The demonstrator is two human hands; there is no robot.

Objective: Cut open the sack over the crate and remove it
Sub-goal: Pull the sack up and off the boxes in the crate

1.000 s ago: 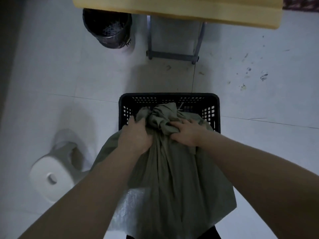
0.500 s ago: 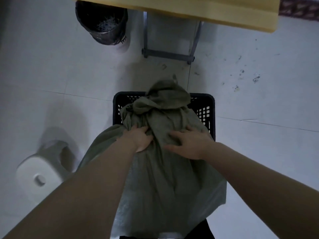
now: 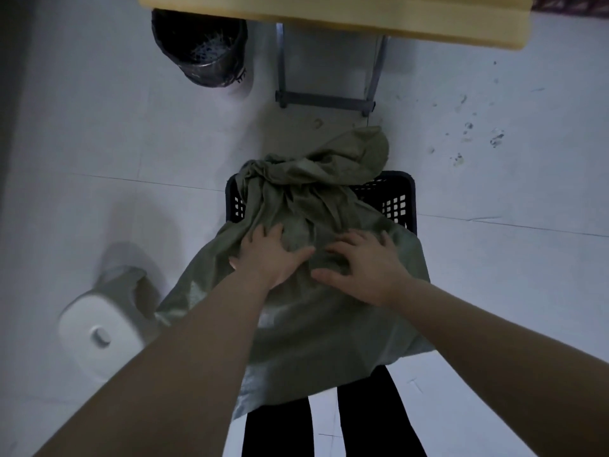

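Both hands have slid down from the knotted neck (image 3: 316, 169), which has tipped away and now flops over the crate's far rim. The left hand (image 3: 273, 255) lies wide and flat on the sack (image 3: 316, 328), fingers spread and pressing the cloth. The right hand (image 3: 365, 265) rests just beside it, fingers spread and slightly bent, holding nothing.

The sack is draped over the black crate (image 3: 403, 186), hiding all but its far corners, and its loose hem hangs toward the person's legs. The crate stands on the pale floor (image 3: 131, 143), with a white stool (image 3: 99, 328) to the left, a dark bin (image 3: 201, 44) farther off and a yellow surface (image 3: 329, 14) beyond.

The step in hand looks like feeling out and flattening the cloth before cutting (no blade is in view). To do it well, smooth one taut panel over a hollow part of the crate and keep one hand pinning the cloth while the other fetches the cutter. Start the cut near the neck, away from the fingers.
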